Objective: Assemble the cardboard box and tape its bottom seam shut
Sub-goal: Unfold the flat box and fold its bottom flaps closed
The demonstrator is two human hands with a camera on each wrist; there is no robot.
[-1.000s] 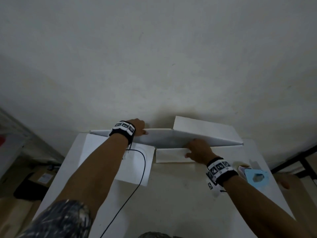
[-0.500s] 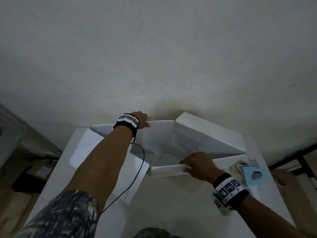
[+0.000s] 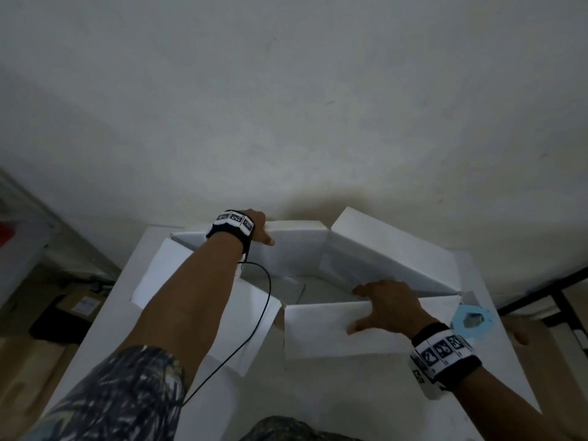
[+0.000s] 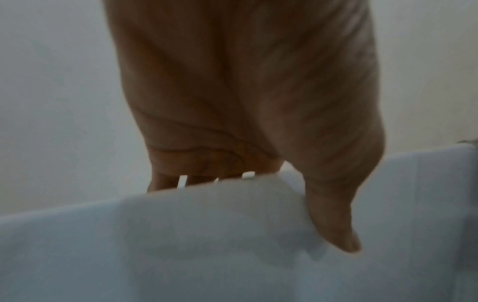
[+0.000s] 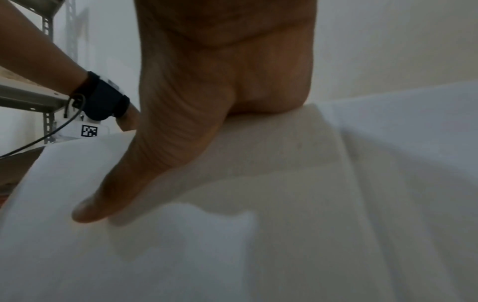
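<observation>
A white cardboard box (image 3: 318, 326) stands spread into an open tube on the white table (image 3: 318, 393), its flaps splayed outward. My left hand (image 3: 259, 229) grips the top edge of the far wall, thumb on the inner face, fingers hidden behind it; the left wrist view shows the same wall (image 4: 207, 245) under the thumb. My right hand (image 3: 381, 302) grips the top edge of the near wall, fingers curled inside, thumb on the outer face (image 5: 232, 204). A tape roll in a light blue dispenser (image 3: 474, 319) lies at the table's right edge, partly behind the box.
A black cable (image 3: 254, 323) hangs from my left wrist across the box's left flap. A wall (image 3: 286, 106) rises just behind the table. Brown cartons (image 3: 79, 303) sit on the floor to the left and a dark metal frame (image 3: 547, 294) stands at right.
The box went from nearly flat to an open tube. My right hand pulled the near wall toward me while my left hand held the far wall.
</observation>
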